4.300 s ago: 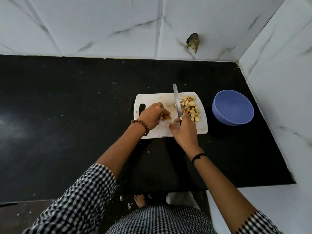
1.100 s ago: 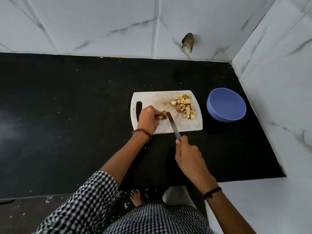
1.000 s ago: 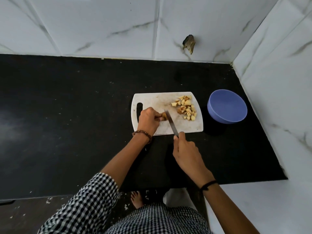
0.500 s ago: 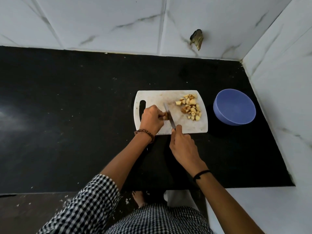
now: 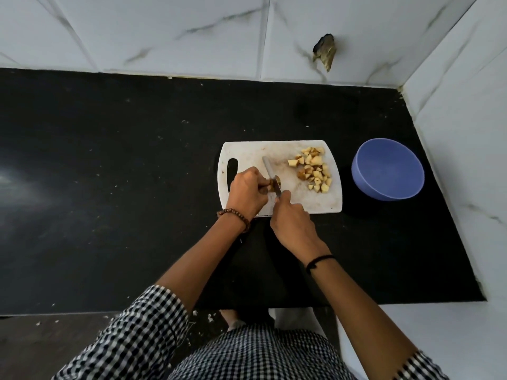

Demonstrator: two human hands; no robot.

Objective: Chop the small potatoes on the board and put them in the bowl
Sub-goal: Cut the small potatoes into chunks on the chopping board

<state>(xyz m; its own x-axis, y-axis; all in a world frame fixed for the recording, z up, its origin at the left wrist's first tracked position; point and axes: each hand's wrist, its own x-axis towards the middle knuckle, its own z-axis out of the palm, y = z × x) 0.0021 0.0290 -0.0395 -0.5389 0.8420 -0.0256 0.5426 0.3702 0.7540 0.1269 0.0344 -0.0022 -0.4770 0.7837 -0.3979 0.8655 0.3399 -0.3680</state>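
Brown-skinned potato (image 5: 275, 184) sits on the white board (image 5: 255, 152), near its front edge, pinched by the curled fingers of the left hand (image 5: 247, 193). The knife (image 5: 270, 172) blade lies across the potato. The right hand (image 5: 293, 223) is clenched round the handle. Chopped pieces (image 5: 312, 168) lie heaped on the board's right half. The blue bowl (image 5: 388, 171) stands on the black counter (image 5: 109, 160), just right of the board and not touching it.
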